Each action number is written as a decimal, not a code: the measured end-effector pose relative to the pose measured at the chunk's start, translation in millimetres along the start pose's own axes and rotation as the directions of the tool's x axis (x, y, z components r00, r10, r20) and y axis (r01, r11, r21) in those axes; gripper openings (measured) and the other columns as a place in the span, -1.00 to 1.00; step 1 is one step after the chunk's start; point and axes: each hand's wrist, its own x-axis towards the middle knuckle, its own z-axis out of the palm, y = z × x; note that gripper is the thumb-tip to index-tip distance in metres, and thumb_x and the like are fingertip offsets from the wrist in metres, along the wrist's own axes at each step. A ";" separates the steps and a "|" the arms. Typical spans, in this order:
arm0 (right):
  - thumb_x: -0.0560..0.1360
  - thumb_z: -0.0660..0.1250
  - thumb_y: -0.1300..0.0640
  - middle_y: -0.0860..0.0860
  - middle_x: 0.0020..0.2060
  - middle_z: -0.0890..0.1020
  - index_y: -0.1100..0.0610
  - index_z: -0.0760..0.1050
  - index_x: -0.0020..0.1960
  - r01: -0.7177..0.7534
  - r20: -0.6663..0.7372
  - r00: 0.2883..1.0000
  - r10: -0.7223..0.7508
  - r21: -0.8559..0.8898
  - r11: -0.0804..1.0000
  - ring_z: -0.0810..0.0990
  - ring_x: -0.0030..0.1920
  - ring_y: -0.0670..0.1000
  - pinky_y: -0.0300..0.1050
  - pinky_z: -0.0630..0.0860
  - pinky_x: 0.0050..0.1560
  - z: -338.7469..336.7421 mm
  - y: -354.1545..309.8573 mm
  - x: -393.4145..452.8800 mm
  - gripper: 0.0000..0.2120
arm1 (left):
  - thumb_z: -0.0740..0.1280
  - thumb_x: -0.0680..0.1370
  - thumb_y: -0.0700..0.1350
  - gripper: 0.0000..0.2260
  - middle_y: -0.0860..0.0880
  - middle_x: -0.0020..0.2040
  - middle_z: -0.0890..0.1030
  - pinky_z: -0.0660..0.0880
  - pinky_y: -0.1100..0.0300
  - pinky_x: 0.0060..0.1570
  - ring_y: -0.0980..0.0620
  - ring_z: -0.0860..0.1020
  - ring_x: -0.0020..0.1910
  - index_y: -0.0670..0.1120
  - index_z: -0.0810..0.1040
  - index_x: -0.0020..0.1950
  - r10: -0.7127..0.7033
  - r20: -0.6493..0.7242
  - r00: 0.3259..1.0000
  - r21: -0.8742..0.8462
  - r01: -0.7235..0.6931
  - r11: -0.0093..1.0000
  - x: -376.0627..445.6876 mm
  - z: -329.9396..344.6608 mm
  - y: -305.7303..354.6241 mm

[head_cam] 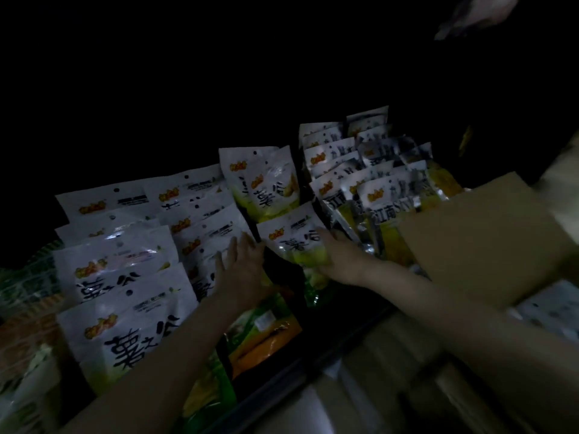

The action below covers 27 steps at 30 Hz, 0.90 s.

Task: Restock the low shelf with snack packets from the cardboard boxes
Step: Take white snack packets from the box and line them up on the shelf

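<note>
The scene is dim. White snack packets stand in rows on the low shelf [282,371], leaning back and overlapping. The left rows [125,277] carry large black characters and an orange logo over a yellow-green lower part. The right rows [363,170] carry a grey ink-style picture and yellow bottoms.

The left hand [239,264] reaches in with its fingers straight and spread, fingertips touching the side of the middle row of packets [213,233]; it holds nothing.

The right hand [336,258] lies just to the right of it, its fingers curled round the lower right part of one white packet [293,242] that stands tilted in the gap between the middle row and the right rows. That packet sits between the two hands, nearer the right one. Behind it another packet [263,183] stands taller.

A cardboard box flap [482,239] juts in from the right, above the right forearm and in front of the right rows. Below the hands lie green and orange packets [263,333], partly hidden by the left forearm. At the upper right corner a blurred pale shape [479,14] shows; what it is cannot be told.
</note>
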 end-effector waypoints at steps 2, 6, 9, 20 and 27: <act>0.56 0.25 0.05 0.08 0.51 0.05 0.01 -0.10 0.54 0.048 -0.082 0.995 -0.048 -0.011 0.999 0.25 0.43 0.16 -0.02 0.34 0.29 -21.2 -7.4 -31.3 -0.30 | 0.25 0.55 0.11 -0.31 -0.17 0.54 -0.08 0.00 -0.17 0.45 -0.21 -0.05 0.52 -0.03 -0.04 0.55 0.000 -0.165 0.986 -0.078 -0.014 0.997 -4.1 -15.0 14.3; 0.57 0.24 0.11 0.01 0.32 0.40 0.04 0.18 0.46 0.121 -0.233 0.968 -0.087 0.133 0.984 0.50 0.21 0.04 -0.10 0.49 0.08 -68.0 -4.0 -109.6 -0.51 | 0.23 0.58 -0.08 -0.55 -0.19 0.46 0.20 0.26 -0.08 0.34 -0.23 0.25 0.40 -0.13 0.25 0.45 0.081 -0.471 0.879 -0.245 -0.219 0.945 -13.5 -53.8 61.7; 0.56 0.26 0.13 0.01 0.27 0.45 0.06 0.29 0.39 0.071 -0.293 0.956 -0.001 0.228 0.971 0.52 0.18 0.01 -0.07 0.53 0.15 -101.7 22.9 -169.7 -0.58 | 0.18 0.60 -0.12 -0.62 -0.15 0.41 0.28 0.38 -0.05 0.17 -0.23 0.41 0.22 -0.13 0.31 0.42 0.176 -0.579 0.796 -0.297 -0.406 0.864 -28.6 -82.7 107.6; 0.45 0.34 -0.13 -0.05 0.32 0.41 0.03 0.27 0.42 -0.367 0.188 0.922 0.338 0.150 0.918 0.43 0.28 -0.03 -0.16 0.43 0.25 -90.7 165.3 -280.1 -0.39 | 0.21 0.59 -0.05 -0.57 -0.04 0.39 0.30 0.25 0.04 0.38 -0.02 0.29 0.37 -0.04 0.24 0.45 0.676 -0.321 0.663 -0.269 -0.748 0.607 -97.9 -75.5 270.3; 0.50 0.28 -0.14 -0.09 0.44 0.25 0.01 0.17 0.49 -0.451 0.566 0.782 0.261 0.224 0.864 0.23 0.44 -0.04 -0.06 0.27 0.39 -58.8 190.8 -296.5 -0.36 | 0.17 0.60 0.02 -0.55 0.01 0.40 0.29 0.20 0.15 0.30 0.02 0.27 0.37 0.00 0.19 0.47 0.758 -0.024 0.652 -0.020 -0.758 0.652 -101.5 -15.7 269.4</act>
